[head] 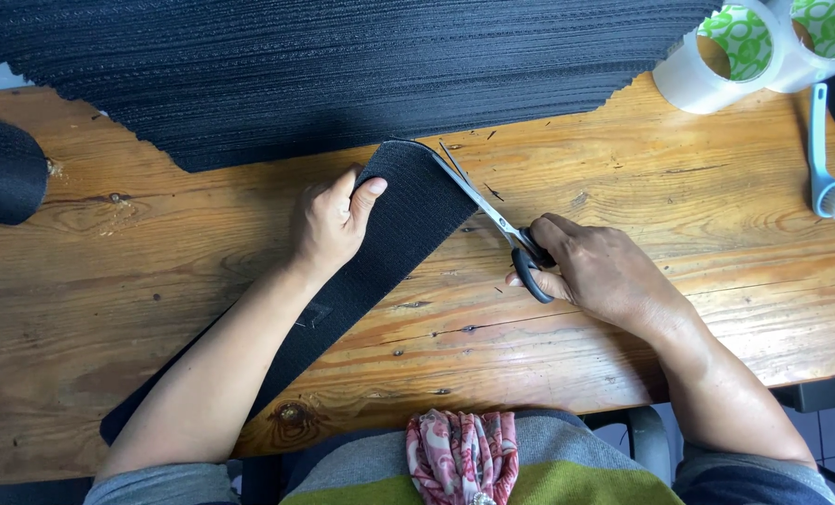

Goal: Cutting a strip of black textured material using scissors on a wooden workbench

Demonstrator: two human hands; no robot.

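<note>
Strip: I see a long black ribbed strip (380, 248) of woven or rubbery material lying slantwise on the wooden table (156, 281), its upper end near the big stack of black sheets (343, 65), its lower end running off toward my body under my left forearm.
Left hand: my left hand (329, 224) is pressed flat on the strip's upper end, fingers together and thumb out on the top surface, pinning it to the table.
Right hand: my right hand (590, 266) is closed through the black loops of the scissors (492, 220); the blades are parted, tips at the strip's right edge near its top corner.
Handling: I judge the strip light and floppy but with some body, since it lies flat without curling. The ribbed face should grip well under a palm. The best hold looks like a flat press close beside the blades, so the edge does not lift or slide.
Nearby: two tape rolls (717, 56) and a pale blue brush (829, 187) sit at the far right, well apart; a dark roll (1, 173) lies at the left edge.
</note>
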